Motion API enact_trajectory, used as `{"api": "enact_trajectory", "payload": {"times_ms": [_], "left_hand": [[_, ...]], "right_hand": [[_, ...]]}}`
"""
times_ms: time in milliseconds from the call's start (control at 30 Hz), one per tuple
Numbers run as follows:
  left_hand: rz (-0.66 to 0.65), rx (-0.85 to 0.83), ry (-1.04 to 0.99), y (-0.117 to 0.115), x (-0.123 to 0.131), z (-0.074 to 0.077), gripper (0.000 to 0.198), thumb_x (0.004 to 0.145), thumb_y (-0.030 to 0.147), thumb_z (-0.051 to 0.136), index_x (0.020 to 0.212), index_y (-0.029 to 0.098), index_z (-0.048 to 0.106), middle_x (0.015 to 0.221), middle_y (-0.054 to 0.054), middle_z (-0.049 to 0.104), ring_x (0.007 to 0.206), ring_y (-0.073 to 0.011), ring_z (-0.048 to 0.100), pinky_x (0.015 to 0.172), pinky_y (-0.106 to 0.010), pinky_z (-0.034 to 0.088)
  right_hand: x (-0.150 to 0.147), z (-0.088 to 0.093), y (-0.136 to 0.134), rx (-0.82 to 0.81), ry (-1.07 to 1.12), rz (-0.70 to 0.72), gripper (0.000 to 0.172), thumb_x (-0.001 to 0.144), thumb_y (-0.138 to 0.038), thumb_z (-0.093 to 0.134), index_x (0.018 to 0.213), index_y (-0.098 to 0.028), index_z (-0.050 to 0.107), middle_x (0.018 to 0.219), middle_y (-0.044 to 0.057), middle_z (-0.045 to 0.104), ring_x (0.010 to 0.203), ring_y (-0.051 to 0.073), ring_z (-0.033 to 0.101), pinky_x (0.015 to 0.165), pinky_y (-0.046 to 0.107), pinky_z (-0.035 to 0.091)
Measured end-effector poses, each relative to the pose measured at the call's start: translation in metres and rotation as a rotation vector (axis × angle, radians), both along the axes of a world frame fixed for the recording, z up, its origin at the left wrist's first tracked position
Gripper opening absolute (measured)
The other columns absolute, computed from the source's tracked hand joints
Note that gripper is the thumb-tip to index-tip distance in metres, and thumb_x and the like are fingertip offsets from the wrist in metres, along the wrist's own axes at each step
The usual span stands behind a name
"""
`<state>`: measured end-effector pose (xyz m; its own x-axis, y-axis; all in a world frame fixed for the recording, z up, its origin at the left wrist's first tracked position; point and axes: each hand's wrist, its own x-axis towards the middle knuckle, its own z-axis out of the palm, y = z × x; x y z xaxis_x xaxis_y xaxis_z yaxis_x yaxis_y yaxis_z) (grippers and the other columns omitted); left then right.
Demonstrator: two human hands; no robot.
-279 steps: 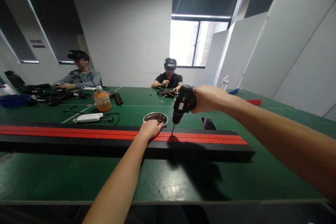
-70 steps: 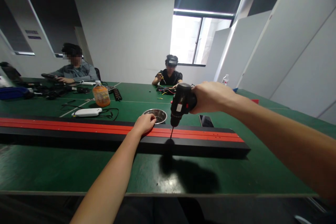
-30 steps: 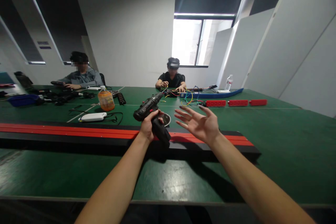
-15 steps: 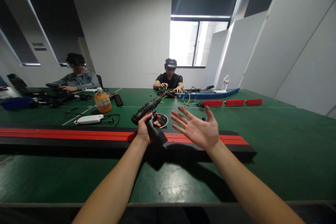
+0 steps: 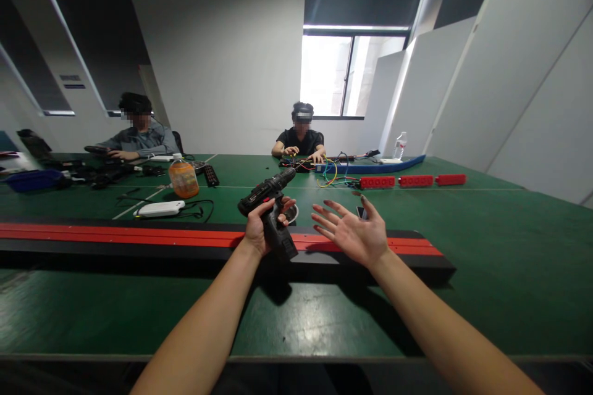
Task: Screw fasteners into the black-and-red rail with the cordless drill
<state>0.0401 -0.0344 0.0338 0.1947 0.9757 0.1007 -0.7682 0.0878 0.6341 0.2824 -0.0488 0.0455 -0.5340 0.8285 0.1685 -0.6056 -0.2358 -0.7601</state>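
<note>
My left hand (image 5: pixel 257 231) is wrapped round the handle of a black cordless drill (image 5: pixel 269 190), whose chuck points up and to the right. Palm up and fingers spread, my right hand (image 5: pixel 359 229) holds nothing and is apart from the drill. Below both hands lies a long black bar with a red top strip (image 5: pixel 185 238), running across the table from the left edge. A metal bowl (image 5: pixel 293 215) shows only in part, behind the drill and my left fingers. Just beyond my right hand is a small dark item (image 5: pixel 361 212), partly covered by my thumb.
On the green table (image 5: pixel 509 259) stand an orange drink bottle (image 5: pixel 183 178) and a white power bank (image 5: pixel 160 209) with a black cord. Red socket blocks (image 5: pixel 377 182), coloured wires and a blue strip (image 5: pixel 384 167) lie farther back. Two people (image 5: pixel 301 136) sit across the table.
The drill has shifted slightly right and its chuck has risen a little, hiding more of the bowl. My right hand has dipped slightly, with its fingers still spread.
</note>
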Motion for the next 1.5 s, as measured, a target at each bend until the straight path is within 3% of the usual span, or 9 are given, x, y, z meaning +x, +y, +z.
{"api": "enact_trajectory", "payload": {"times_ms": [200, 267, 333, 467, 600, 700, 833, 967, 1500], "left_hand": [[-0.047, -0.012, -0.022, 0.002, 0.000, -0.003, 0.029, 0.087, 0.027, 0.060, 0.104, 0.007, 0.073, 0.110, -0.017, 0.074, 0.050, -0.0053, 0.052, 0.052, -0.020, 0.052], [-0.049, -0.019, -0.029, 0.002, 0.000, -0.003, 0.029, 0.087, 0.026, 0.060, 0.104, 0.006, 0.072, 0.108, -0.017, 0.074, 0.050, -0.0059, 0.053, 0.051, -0.020, 0.052], [-0.054, -0.027, -0.042, 0.003, -0.001, -0.003, 0.027, 0.087, 0.024, 0.060, 0.103, 0.006, 0.071, 0.107, -0.017, 0.074, 0.050, -0.0065, 0.054, 0.051, -0.021, 0.052], [-0.049, -0.054, -0.076, 0.003, -0.001, -0.001, 0.027, 0.087, 0.023, 0.058, 0.103, 0.005, 0.070, 0.104, -0.017, 0.074, 0.050, -0.0073, 0.055, 0.051, -0.022, 0.053], [-0.024, -0.078, -0.080, 0.001, 0.000, 0.001, 0.028, 0.089, 0.023, 0.056, 0.104, 0.003, 0.070, 0.101, -0.017, 0.075, 0.049, -0.0076, 0.054, 0.051, -0.022, 0.053], [-0.009, -0.086, -0.081, 0.000, 0.001, 0.002, 0.028, 0.090, 0.022, 0.055, 0.104, 0.003, 0.070, 0.099, -0.017, 0.075, 0.049, -0.0075, 0.054, 0.051, -0.022, 0.053], [0.004, -0.091, -0.070, -0.001, 0.003, 0.003, 0.028, 0.090, 0.022, 0.055, 0.102, 0.003, 0.070, 0.097, -0.017, 0.075, 0.049, -0.0077, 0.054, 0.050, -0.022, 0.052], [-0.006, -0.065, -0.037, 0.001, 0.003, 0.000, 0.028, 0.090, 0.023, 0.057, 0.102, 0.002, 0.071, 0.099, -0.017, 0.074, 0.050, -0.0082, 0.055, 0.052, -0.023, 0.053], [-0.013, -0.063, -0.015, 0.003, 0.004, -0.002, 0.026, 0.087, 0.022, 0.059, 0.101, 0.004, 0.071, 0.098, -0.016, 0.074, 0.050, -0.0088, 0.057, 0.052, -0.024, 0.054]], "right_hand": [[0.012, -0.008, 0.013, 0.060, -0.162, -0.120, 0.061, 0.085, -0.073, 0.044, 0.116, -0.023, 0.062, 0.140, 0.015, 0.061, 0.129, 0.033, 0.058, 0.109, 0.054, 0.042], [0.025, -0.011, 0.033, 0.113, -0.435, -0.354, 0.049, 0.087, -0.063, 0.047, 0.109, -0.022, 0.062, 0.130, 0.014, 0.067, 0.118, 0.032, 0.065, 0.102, 0.052, 0.048], [0.046, -0.014, 0.057, 0.188, -0.941, -0.759, 0.034, 0.089, -0.051, 0.047, 0.103, -0.023, 0.060, 0.117, 0.010, 0.073, 0.106, 0.027, 0.070, 0.092, 0.043, 0.054], [0.092, -0.024, 0.098, 0.133, -1.332, -1.021, 0.042, 0.075, -0.043, 0.069, 0.108, -0.018, 0.059, 0.123, 0.020, 0.067, 0.123, 0.036, 0.060, 0.101, 0.048, 0.047], [0.114, -0.040, 0.118, 0.087, -1.624, -0.990, 0.066, 0.063, -0.048, 0.080, 0.115, -0.015, 0.059, 0.127, 0.026, 0.062, 0.127, 0.045, 0.055, 0.104, 0.056, 0.043], [0.116, -0.048, 0.131, 0.051, -1.756, -0.943, 0.080, 0.067, -0.061, 0.075, 0.127, -0.011, 0.054, 0.133, 0.029, 0.058, 0.129, 0.045, 0.053, 0.105, 0.057, 0.041], [0.119, -0.049, 0.144, 0.002, -1.858, -0.893, 0.087, 0.072, -0.067, 0.068, 0.134, -0.009, 0.050, 0.136, 0.029, 0.057, 0.127, 0.042, 0.056, 0.104, 0.051, 0.045], [0.120, -0.049, 0.143, -0.010, -1.941, -0.852, 0.095, 0.062, -0.066, 0.077, 0.134, -0.011, 0.049, 0.131, 0.027, 0.061, 0.123, 0.040, 0.060, 0.098, 0.049, 0.050], [0.097, -0.039, 0.117, -0.047, -2.084, -0.941, 0.092, 0.061, -0.057, 0.082, 0.133, -0.014, 0.044, 0.123, 0.027, 0.065, 0.127, 0.044, 0.055, 0.101, 0.054, 0.038]]}}
